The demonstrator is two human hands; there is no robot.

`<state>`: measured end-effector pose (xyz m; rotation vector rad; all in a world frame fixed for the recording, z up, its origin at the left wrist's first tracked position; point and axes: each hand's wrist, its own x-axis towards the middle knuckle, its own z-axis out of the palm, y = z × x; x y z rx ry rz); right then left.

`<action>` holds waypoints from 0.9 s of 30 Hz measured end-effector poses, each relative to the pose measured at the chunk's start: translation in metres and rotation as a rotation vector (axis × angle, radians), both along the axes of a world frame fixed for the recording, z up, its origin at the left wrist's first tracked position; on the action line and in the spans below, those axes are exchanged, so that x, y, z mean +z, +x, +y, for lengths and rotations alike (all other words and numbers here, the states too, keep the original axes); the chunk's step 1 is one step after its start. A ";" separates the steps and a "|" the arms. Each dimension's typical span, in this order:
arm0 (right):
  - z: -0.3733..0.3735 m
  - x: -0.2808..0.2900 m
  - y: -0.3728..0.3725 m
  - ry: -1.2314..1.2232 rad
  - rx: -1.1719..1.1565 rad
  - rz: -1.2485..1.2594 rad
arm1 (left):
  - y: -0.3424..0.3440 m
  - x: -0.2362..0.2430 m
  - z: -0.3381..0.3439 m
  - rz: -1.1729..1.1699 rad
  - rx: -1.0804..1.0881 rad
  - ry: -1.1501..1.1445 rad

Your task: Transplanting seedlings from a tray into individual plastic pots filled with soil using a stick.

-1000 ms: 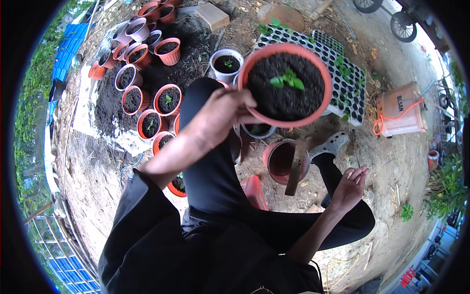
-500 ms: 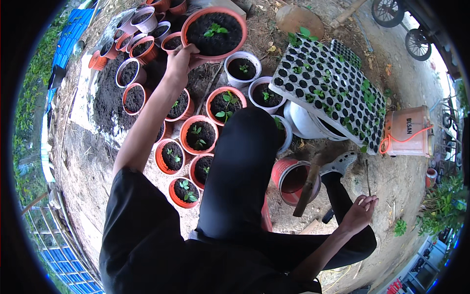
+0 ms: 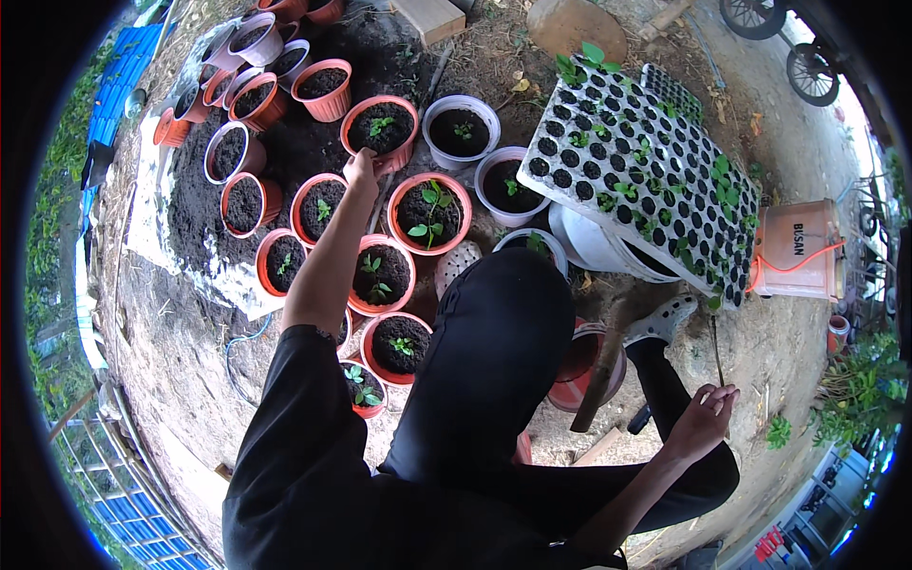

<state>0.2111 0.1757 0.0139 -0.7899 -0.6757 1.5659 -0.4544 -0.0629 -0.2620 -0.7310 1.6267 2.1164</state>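
Note:
My left hand (image 3: 363, 171) grips the near rim of an orange plastic plant pot (image 3: 402, 155), which stands at the far end of the potted rows. Dark soil fills that pot, with a small green seedling (image 3: 382, 125) in its middle. Beside it is a white pot (image 3: 496, 128) holding another seedling; nearer lies an orange pot (image 3: 466, 231) with a taller plant. Off to the right, my right hand (image 3: 701, 421) is closed around a thin dark stick (image 3: 717, 353) pointing away from me.
A white seedling tray (image 3: 570, 197) slants over a white bucket (image 3: 579, 245) at right. A wooden handle (image 3: 598, 370) leans on a red bucket (image 3: 616, 378). Soil-filled pots (image 3: 256, 217) crowd the left beside loose soil (image 3: 201, 214). A pinkish container (image 3: 803, 252) stands far right.
My left hand has lowered the orange pot from a raised position to the ground beside the white pot. The right hand keeps its stick and has barely moved.

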 end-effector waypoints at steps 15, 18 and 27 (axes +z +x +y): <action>0.000 0.002 -0.014 -0.043 0.029 -0.186 | 0.016 0.048 -0.049 -0.182 -0.576 0.136; -0.007 -0.002 -0.019 -0.109 -0.014 -0.387 | -0.010 0.036 -0.093 -0.204 -0.382 0.067; -0.020 -0.011 -0.052 -0.044 0.023 -0.783 | -0.078 -0.021 -0.291 -0.101 0.243 0.160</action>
